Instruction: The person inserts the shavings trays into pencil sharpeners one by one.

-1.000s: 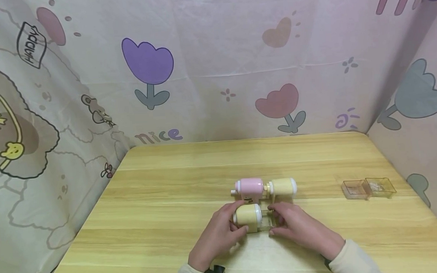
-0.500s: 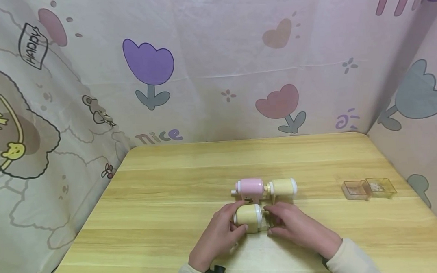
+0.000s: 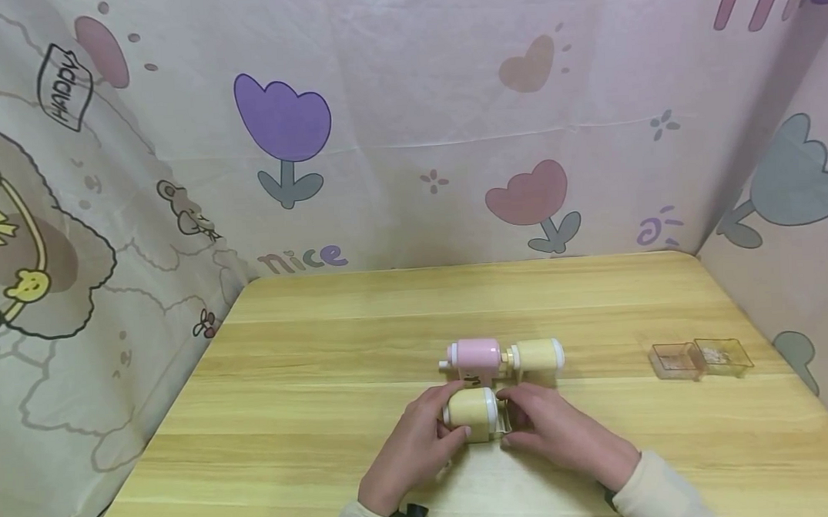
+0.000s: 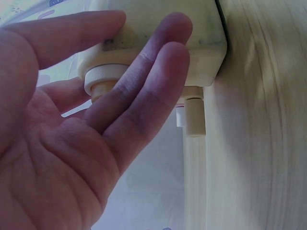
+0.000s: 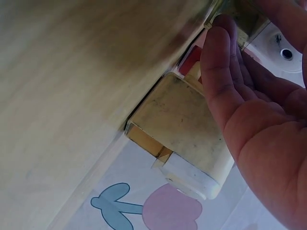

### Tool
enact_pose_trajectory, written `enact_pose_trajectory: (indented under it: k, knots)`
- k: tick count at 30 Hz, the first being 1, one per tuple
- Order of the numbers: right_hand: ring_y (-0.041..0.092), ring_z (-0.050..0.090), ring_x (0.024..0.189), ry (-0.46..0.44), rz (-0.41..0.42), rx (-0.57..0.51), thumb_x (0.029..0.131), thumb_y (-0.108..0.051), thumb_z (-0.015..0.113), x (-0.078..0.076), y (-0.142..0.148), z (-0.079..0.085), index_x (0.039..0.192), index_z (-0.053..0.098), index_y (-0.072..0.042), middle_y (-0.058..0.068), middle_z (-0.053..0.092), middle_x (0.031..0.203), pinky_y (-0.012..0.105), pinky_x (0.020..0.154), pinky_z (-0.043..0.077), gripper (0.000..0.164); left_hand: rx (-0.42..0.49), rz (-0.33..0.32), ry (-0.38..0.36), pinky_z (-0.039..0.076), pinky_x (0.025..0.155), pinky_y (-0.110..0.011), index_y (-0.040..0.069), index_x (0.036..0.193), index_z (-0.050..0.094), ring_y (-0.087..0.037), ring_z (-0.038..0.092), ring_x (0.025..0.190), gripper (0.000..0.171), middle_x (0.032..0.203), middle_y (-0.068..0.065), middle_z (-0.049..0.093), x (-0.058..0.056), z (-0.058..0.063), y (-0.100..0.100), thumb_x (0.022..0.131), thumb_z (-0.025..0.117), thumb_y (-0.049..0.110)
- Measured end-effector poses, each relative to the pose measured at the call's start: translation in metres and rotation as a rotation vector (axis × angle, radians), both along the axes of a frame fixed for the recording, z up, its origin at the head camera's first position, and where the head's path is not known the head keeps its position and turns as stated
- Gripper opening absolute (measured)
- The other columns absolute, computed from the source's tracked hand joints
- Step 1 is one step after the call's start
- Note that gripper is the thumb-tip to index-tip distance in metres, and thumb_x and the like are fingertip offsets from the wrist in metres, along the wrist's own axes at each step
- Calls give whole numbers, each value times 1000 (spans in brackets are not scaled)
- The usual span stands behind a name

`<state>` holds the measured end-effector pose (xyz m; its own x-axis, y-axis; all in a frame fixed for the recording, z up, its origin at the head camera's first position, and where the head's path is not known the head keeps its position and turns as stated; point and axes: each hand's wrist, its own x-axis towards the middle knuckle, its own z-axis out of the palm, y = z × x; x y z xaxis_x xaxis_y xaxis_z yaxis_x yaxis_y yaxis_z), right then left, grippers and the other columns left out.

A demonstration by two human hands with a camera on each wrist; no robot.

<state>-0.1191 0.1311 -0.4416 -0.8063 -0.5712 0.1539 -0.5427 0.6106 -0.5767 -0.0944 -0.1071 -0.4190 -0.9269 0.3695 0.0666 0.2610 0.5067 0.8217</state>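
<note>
In the head view, my left hand (image 3: 417, 445) grips a yellow pencil sharpener (image 3: 469, 412) with white end rims, thumb in front and fingers behind. My right hand (image 3: 567, 433) pinches a clear drawer (image 3: 502, 424) at the sharpener's right end; the drawer is mostly inside the body. From the right wrist, the drawer (image 5: 240, 18) shows between the fingertips, beside the sharpener's white face (image 5: 276, 43) with its dark round hole. The left wrist view shows the yellow body (image 4: 206, 48), a white collar (image 4: 103, 76) and a crank knob (image 4: 195, 117).
Just behind stand a pink sharpener (image 3: 477, 354) and another yellow sharpener (image 3: 538, 354), whose drawer slot (image 5: 145, 141) is vacant. Two clear drawers, one pinkish (image 3: 675, 361) and one yellowish (image 3: 725, 357), lie at the right with shavings. Printed cloth (image 3: 393, 97) surrounds the wooden table (image 3: 288, 395).
My right hand has moved left, sliding the clear drawer further into the yellow sharpener. The left hand keeps its grip and the sharpener stays in place.
</note>
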Motion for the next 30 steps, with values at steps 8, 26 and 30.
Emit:
enact_pose_trajectory:
  k: [8, 26, 30]
  knots:
    - [12, 54, 89, -1, 8, -19, 77, -29, 77, -1, -1, -1, 123, 56, -1, 0, 59, 104, 28, 74, 49, 58, -13, -4, 1, 50, 70, -24, 18, 138, 48, -9, 55, 84, 56, 127, -11, 53, 0, 1, 0, 85, 69, 16]
    - [8, 52, 82, -15, 69, -44, 77, -23, 77, -4, -2, 2, 121, 56, -3, -6, 55, 92, 25, 70, 48, 52, -10, -2, -7, 50, 70, -25, 17, 138, 48, -9, 55, 83, 56, 126, -11, 53, 0, 2, 0, 86, 69, 16]
    - [9, 52, 81, -31, 59, -49, 76, -23, 77, -3, -3, 3, 120, 56, -2, -6, 55, 91, 25, 69, 48, 53, -14, 0, -3, 50, 71, -25, 17, 138, 48, -9, 55, 84, 56, 126, -11, 53, 0, 1, 0, 85, 69, 16]
